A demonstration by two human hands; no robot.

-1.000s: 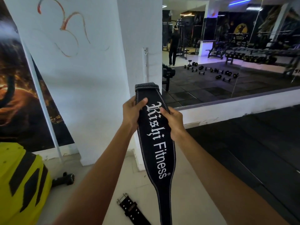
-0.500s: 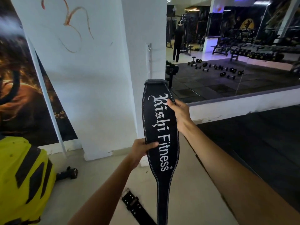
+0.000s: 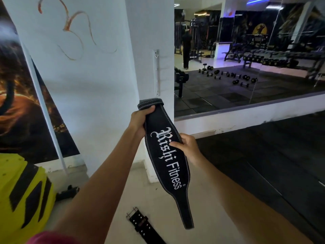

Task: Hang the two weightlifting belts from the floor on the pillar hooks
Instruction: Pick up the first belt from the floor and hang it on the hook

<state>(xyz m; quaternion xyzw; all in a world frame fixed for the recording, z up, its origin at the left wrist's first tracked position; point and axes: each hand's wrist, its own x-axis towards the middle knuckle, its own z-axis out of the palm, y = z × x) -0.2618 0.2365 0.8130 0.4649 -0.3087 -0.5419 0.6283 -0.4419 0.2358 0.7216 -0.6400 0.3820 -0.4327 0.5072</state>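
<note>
Two-handed hold on the black leather weightlifting belt with white "Rishi Fitness" lettering (image 3: pixel 168 155), raised in front of the white square pillar (image 3: pixel 149 32). Since half a second ago, moved the left hand (image 3: pixel 140 124) from the belt's middle up to the folded top end, now wrapped shut around it. Dropped the right hand (image 3: pixel 186 147) from the upper edge to the wide middle, thumb on the face, fingers curled behind. Tilted the belt top-left, tail hanging free. Probably readying the top loop for the white vertical hook strip (image 3: pixel 156 73) on the pillar, just above and not yet touched.

Leaves the second belt, black and studded with a metal buckle (image 3: pixel 142 224), flat on the pale floor near the feet. Off to the left: yellow-and-black padded block (image 3: pixel 21 191), thin white pole leaning on the wall (image 3: pixel 45 111). Nothing between belt and hooks; individual hooks too small to make out.
</note>
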